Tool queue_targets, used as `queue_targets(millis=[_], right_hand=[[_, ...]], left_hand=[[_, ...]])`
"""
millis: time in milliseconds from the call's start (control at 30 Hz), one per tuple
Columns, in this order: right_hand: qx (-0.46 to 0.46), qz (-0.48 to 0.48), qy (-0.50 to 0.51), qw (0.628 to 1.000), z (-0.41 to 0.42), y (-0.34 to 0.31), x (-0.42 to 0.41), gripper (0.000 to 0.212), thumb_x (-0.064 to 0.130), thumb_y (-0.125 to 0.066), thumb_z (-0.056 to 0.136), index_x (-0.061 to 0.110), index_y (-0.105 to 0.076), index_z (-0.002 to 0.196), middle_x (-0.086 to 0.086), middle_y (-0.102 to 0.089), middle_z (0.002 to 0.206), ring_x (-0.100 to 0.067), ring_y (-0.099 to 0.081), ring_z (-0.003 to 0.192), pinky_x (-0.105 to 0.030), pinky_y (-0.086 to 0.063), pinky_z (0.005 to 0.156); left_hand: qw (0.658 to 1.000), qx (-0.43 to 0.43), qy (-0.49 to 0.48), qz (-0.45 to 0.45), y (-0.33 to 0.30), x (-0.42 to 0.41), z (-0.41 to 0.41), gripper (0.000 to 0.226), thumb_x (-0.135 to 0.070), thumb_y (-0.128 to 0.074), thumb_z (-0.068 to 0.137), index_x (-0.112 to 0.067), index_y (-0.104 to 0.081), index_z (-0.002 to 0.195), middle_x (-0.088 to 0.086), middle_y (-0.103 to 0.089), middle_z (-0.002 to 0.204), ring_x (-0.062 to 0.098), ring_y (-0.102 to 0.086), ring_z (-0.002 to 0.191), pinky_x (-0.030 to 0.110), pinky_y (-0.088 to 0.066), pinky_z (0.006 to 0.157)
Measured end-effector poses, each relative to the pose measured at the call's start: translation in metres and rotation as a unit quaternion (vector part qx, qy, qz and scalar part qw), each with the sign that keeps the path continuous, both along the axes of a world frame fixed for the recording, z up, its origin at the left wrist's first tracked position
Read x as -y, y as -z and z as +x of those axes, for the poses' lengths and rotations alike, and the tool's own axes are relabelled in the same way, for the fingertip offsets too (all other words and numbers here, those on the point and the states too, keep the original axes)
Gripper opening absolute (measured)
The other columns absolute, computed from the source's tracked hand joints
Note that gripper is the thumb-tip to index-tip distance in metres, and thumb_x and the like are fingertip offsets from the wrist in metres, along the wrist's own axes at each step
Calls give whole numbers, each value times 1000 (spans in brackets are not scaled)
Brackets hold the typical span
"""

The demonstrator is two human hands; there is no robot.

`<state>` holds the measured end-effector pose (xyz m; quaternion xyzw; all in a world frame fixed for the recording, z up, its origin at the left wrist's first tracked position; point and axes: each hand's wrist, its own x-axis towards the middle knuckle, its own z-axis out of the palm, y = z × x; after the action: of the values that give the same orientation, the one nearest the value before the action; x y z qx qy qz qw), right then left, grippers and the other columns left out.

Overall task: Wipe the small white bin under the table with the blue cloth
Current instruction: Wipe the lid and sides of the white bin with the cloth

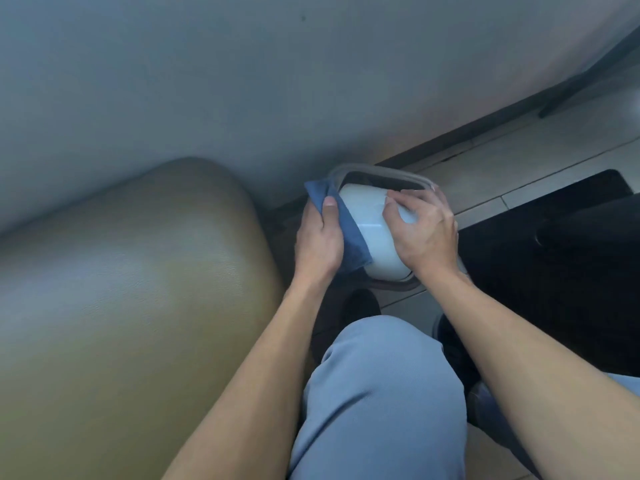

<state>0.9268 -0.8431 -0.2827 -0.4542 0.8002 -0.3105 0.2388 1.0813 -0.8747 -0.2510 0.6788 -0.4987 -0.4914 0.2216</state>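
Note:
The small white bin (369,230) with a grey rim stands on the floor against the wall, tilted toward me. My left hand (320,240) presses the folded blue cloth (346,230) flat against the bin's left side, thumb on top of the cloth. My right hand (424,230) grips the bin's right side near the rim, fingers curled over the white lid. The lower part of the bin is hidden behind both hands.
A tan padded seat (131,299) fills the left. A pale wall (277,81) rises behind the bin, with a dark baseboard (485,129). A black object (561,258) lies on the tiled floor at the right. My knee in blue trousers (377,393) is below.

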Motion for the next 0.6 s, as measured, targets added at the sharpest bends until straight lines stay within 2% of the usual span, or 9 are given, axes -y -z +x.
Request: queue_targets(millis=[67, 133, 267, 400, 500, 600], right_hand=[[5, -11, -12, 1000, -2, 1, 0, 44, 52, -50, 93, 26, -77, 117, 2, -71, 121, -26, -46, 141, -43, -42, 113], [3, -11, -27, 1000, -4, 2, 0, 41, 48, -53, 95, 24, -77, 117, -1, -71, 121, -29, -45, 142, -39, -35, 117], [-11, -14, -52, 999, -5, 2, 0, 38, 44, -56, 96, 21, -78, 117, -6, -72, 118, -31, -48, 138, -40, -33, 119], [-2, -24, -37, 999, -8, 6, 3, 43, 50, -53, 93, 23, -79, 114, -4, -73, 113, -31, -54, 132, -40, -35, 119], [5, -27, -31, 999, -6, 6, 3, 46, 53, -52, 91, 23, -79, 113, -1, -73, 115, -29, -54, 131, -40, -40, 115], [14, -26, -38, 999, -6, 3, 7, 41, 51, -56, 91, 25, -79, 113, 0, -72, 118, -27, -53, 133, -41, -42, 113]], left_hand=[[1000, -16, -14, 19, -3, -1, 0, 45, -46, -28, 109, -27, -46, 147, -7, -57, 132, 17, -54, 121, 35, -42, 101], [999, 4, -2, 47, -1, 13, -2, 47, -43, -28, 110, -22, -46, 148, -5, -55, 129, 15, -51, 117, 30, -37, 96], [989, 94, 93, 73, 6, 62, -9, 52, -40, -30, 109, -12, -47, 149, 15, -51, 151, 34, -45, 141, 36, -35, 112], [975, 141, 157, 66, 11, 88, -25, 47, -34, -34, 108, -10, -49, 145, 16, -52, 150, 36, -46, 139, 36, -37, 109], [983, 122, 131, 49, 7, 76, -21, 45, -34, -34, 109, -12, -48, 146, 14, -52, 150, 34, -45, 139, 33, -35, 107], [995, 56, 59, 50, 1, 38, -5, 47, -39, -32, 109, -19, -45, 150, 7, -52, 151, 29, -45, 140, 30, -34, 104]])
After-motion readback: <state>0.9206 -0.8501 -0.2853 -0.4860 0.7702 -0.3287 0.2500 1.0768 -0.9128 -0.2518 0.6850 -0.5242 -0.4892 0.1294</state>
